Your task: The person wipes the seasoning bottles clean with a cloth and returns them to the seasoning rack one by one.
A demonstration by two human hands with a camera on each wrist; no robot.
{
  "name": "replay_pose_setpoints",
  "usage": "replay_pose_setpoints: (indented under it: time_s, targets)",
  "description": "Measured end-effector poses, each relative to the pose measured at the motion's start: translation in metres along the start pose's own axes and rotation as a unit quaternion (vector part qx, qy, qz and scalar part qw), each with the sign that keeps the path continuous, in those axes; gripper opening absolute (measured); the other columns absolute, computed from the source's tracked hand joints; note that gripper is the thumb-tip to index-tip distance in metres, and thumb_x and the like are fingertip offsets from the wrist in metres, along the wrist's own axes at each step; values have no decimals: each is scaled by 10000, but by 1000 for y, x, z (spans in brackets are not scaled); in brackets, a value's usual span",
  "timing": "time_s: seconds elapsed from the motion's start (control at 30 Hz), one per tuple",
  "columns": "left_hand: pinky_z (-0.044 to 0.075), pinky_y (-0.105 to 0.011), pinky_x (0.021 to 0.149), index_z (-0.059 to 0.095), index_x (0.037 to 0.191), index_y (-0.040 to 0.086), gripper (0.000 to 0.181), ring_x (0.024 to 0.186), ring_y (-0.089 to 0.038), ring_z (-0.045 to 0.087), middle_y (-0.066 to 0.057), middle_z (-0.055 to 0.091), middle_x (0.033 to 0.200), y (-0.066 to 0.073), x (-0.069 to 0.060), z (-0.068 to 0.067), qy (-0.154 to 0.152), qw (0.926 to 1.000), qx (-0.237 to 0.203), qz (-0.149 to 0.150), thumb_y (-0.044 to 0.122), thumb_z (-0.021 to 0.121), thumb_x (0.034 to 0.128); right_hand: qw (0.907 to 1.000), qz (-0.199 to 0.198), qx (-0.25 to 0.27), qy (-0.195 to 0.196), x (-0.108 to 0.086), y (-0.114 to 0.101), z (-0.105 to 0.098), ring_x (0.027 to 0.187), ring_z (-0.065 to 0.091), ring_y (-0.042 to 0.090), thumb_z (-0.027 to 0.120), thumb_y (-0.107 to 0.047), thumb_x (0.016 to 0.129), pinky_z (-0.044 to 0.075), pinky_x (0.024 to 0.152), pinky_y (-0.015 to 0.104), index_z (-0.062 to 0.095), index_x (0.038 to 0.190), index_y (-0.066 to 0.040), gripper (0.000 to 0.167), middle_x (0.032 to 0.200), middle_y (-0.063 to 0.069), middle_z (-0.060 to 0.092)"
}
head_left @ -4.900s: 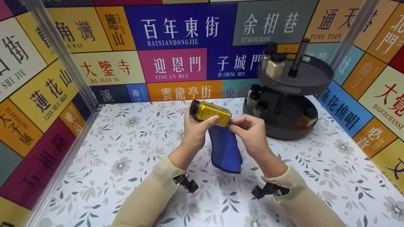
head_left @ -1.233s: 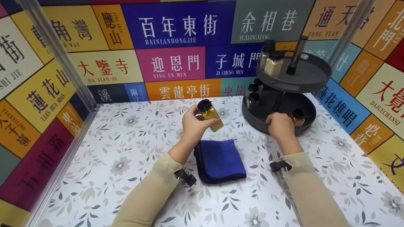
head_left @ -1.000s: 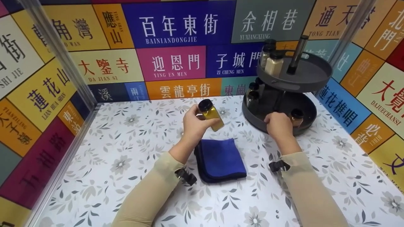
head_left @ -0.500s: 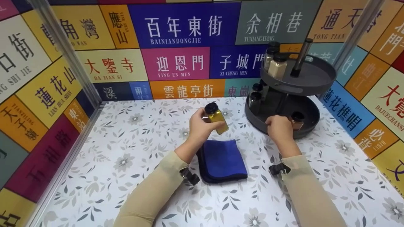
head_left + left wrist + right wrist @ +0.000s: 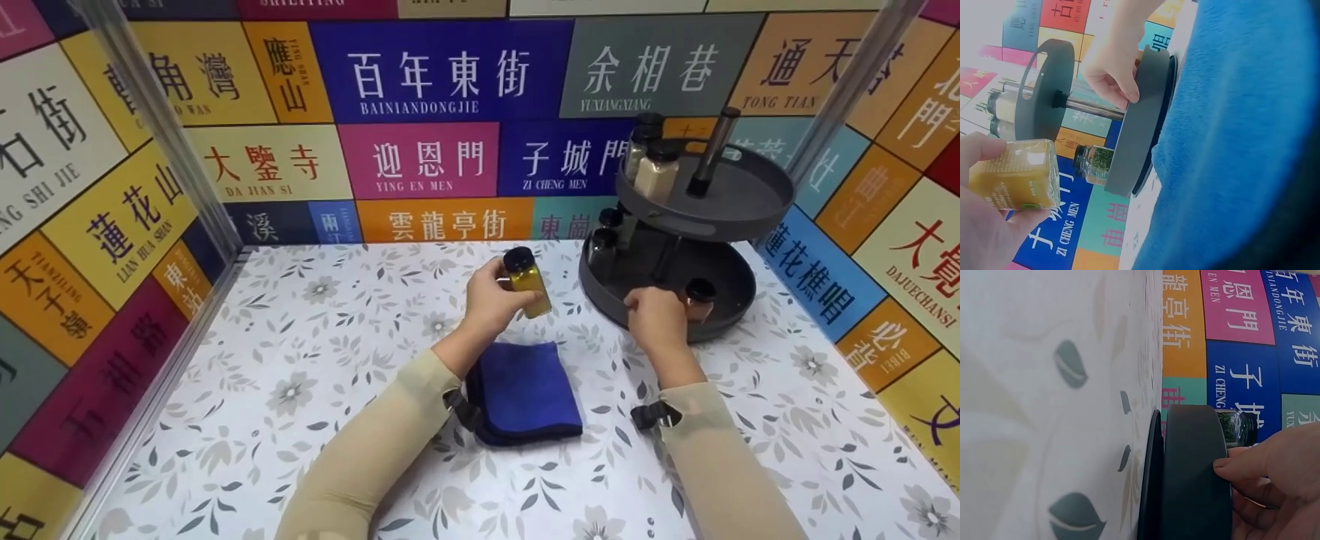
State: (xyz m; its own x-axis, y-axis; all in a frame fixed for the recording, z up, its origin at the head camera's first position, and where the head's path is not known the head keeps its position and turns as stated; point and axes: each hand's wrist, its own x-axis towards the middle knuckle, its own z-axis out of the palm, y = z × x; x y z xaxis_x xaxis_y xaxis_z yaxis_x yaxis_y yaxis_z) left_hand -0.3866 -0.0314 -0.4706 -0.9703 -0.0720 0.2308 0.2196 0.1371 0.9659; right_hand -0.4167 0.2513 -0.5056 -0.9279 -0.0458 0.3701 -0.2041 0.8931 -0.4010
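Observation:
My left hand (image 5: 491,300) holds a glass spice jar (image 5: 531,291) of yellow powder with a black lid, tilted in the air above the table. In the left wrist view the jar's yellow side (image 5: 1022,174) and printed label show. My right hand (image 5: 660,322) pinches the front rim of the lower tier (image 5: 600,304) of a dark grey two-tier rack. The right wrist view shows the thumb on the outer wall (image 5: 1193,478) and the other fingers over the inner side. A folded blue cloth (image 5: 529,390) with dark edging lies below my left hand.
Several black-lidded jars stand at the lower tier's left, including a front-left jar (image 5: 602,247). A reddish-brown jar (image 5: 699,300) stands beside my right hand. The upper tier (image 5: 739,187) carries a pale powder jar (image 5: 657,172) and another behind it. Sign-printed walls surround the floral tabletop (image 5: 292,390).
My right hand has gone from the yellow jar to the rack. The cloth now lies on the table. Lately the lower tier has turned slightly, its front side and my right hand shifting left.

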Motion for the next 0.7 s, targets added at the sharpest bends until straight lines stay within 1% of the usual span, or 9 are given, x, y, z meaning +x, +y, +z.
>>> replay_pose_setpoints:
  time_s: [0.1, 0.27, 0.37, 0.5, 0.6, 0.7]
  targets:
    - [638, -341, 829, 731, 1165, 55, 483, 979, -264, 784, -132, 759, 1101, -1, 9, 10, -38, 10000, 5, -90, 37, 909, 717, 10000, 44, -41, 43, 0, 1, 2, 986, 724, 491, 689, 3, 927, 578, 882, 616, 813, 1036, -5, 165, 1062, 244, 786]
    - [643, -328, 861, 744, 1116, 45, 461, 981, -264, 789, -117, 753, 1053, -1, 22, 29, -41, 9998, 155, -114, 49, 946, 701, 9998, 95, -194, 36, 2, 1, 6, 970, 727, 483, 689, -17, 933, 582, 859, 617, 816, 1040, -27, 166, 1058, 235, 789]
    - [643, -325, 859, 741, 1083, 49, 448, 979, -259, 787, -106, 741, 1032, 0, 27, 38, 27, 9995, 255, -159, 72, 963, 695, 9994, 107, -326, 13, 4, 0, 7, 964, 727, 483, 683, -18, 931, 586, 843, 622, 821, 1045, -44, 181, 1059, 228, 791]
    - [637, -316, 851, 738, 1058, 66, 431, 957, -235, 775, -87, 735, 1017, 1, 34, 50, 159, 9992, 320, -171, 98, 966, 694, 9993, 55, -342, 109, 6, -2, 7, 951, 728, 488, 669, -13, 916, 586, 826, 628, 825, 1032, -53, 198, 1048, 221, 795]
    - [633, -294, 833, 737, 1034, 63, 420, 928, -212, 768, -82, 737, 1000, 0, 38, 61, 161, 9992, 341, -149, 96, 967, 684, 9993, 63, -320, 182, 5, -1, 7, 937, 730, 488, 680, -13, 899, 583, 814, 628, 827, 1009, -54, 188, 1034, 217, 797]
    - [629, -277, 812, 736, 1022, 64, 415, 905, -187, 761, -69, 734, 983, -2, 42, 72, 149, 9989, 385, -202, 89, 971, 681, 9992, 98, -334, 185, 5, 0, 7, 927, 731, 483, 690, -11, 895, 583, 808, 626, 829, 1001, -56, 181, 1028, 215, 799]
